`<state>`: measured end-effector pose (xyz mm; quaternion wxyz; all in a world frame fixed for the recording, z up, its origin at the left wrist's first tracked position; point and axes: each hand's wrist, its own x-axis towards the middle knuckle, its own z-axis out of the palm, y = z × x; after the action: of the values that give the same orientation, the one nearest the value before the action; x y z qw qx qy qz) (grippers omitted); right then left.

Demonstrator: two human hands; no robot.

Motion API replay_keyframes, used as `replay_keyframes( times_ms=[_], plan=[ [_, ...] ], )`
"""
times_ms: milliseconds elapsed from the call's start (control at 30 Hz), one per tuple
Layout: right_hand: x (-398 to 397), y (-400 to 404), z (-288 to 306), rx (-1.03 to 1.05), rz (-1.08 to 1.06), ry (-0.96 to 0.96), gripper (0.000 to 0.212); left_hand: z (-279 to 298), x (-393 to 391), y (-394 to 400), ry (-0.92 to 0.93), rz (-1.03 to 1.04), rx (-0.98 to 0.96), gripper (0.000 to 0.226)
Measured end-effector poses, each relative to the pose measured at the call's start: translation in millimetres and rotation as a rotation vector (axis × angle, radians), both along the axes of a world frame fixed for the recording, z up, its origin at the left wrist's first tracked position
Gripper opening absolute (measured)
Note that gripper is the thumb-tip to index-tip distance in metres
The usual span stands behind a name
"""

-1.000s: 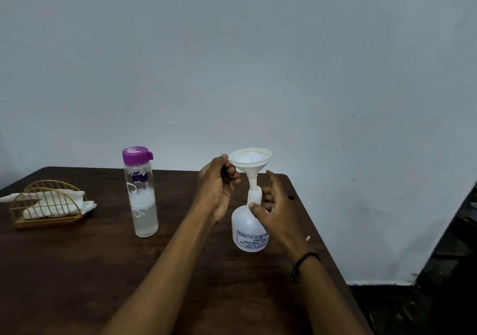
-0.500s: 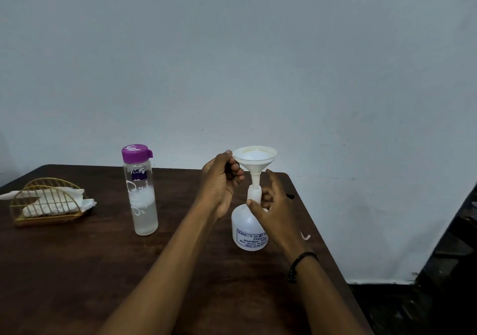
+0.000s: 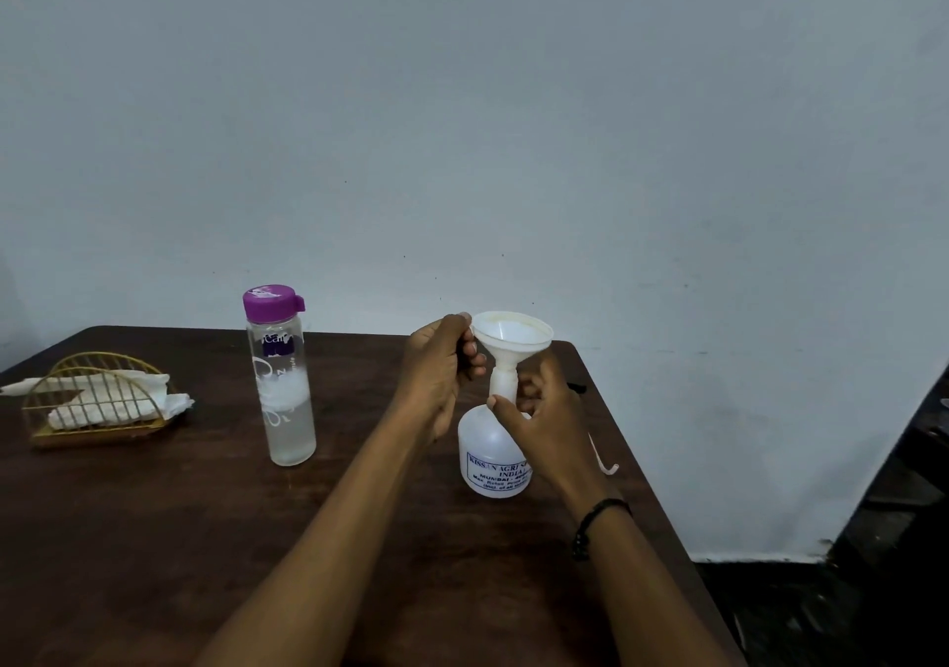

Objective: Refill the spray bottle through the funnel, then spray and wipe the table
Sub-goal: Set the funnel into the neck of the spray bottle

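A white spray bottle (image 3: 485,453) without its spray head stands on the dark wooden table (image 3: 154,538). A white funnel (image 3: 511,340) sits upright with its stem in the bottle's neck. My left hand (image 3: 436,373) pinches the funnel's rim on its left side. My right hand (image 3: 542,414) grips the bottle's neck just below the funnel. A clear water bottle (image 3: 281,376) with a purple cap stands to the left, partly filled with clear liquid.
A gold wire holder (image 3: 97,399) with white tissues sits at the table's left. A thin white tube (image 3: 603,458), partly hidden by my right hand, lies near the table's right edge. A pale wall stands close behind the table.
The funnel has come down a little, its stem now seated in the bottle's neck. Both hands keep their holds.
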<state>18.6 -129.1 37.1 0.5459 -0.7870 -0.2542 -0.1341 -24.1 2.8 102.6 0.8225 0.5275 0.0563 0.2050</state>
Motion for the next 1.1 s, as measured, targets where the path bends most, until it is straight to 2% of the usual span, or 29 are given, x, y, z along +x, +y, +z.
replay_keyframes(
  times_ms=[67,167,233,567,767,900,1100],
  plan=[
    [0,0,1,0.007,0.002,0.009,0.045,-1,-1,-1,0.01,0.008,0.003,0.029],
    [0,1,1,0.028,0.015,0.004,0.069,-3,-1,1,0.022,0.021,-0.015,0.029],
    [0,1,-1,0.032,0.027,0.002,0.078,-6,-1,2,0.026,0.024,-0.037,0.03],
    [0,0,-4,0.013,0.03,0.002,0.087,-11,-3,-1,0.035,-0.005,-0.074,0.046],
    [3,2,-12,0.049,-0.003,-0.019,0.091,-19,-3,7,0.068,0.064,0.05,0.048],
    [4,0,-12,0.165,-0.064,-0.107,0.073,-16,-12,13,0.073,0.124,0.135,0.044],
    [-20,3,13,0.402,-0.289,-0.376,0.044,-11,-36,42,-0.001,0.214,0.372,0.039]
  ],
)
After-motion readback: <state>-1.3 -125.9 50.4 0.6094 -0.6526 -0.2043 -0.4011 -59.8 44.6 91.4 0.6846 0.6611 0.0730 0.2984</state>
